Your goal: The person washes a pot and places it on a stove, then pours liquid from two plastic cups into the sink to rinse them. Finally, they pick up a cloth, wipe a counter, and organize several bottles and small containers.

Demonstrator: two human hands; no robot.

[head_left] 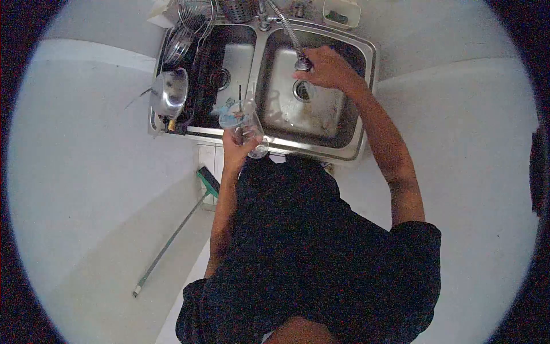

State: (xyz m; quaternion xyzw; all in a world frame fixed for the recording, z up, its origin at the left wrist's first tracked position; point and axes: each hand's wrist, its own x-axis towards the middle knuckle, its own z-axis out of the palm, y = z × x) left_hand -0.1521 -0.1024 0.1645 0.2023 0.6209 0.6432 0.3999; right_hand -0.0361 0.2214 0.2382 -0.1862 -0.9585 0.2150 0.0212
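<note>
Some clear cups [252,127] lie inside clamped left fingers [249,146]; right fingers [313,54] clasp the sprayer [302,65].

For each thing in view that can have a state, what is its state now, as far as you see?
Left hand: closed around clear cups
Clear cups: held; contents hard to tell
Right hand: gripping spray head
Spray head: over right basin; water flow unclear
Hose: curved
Tub: uncovered
Pot: unheld
Broom: unheld; leaning or lying, cannot tell
</note>
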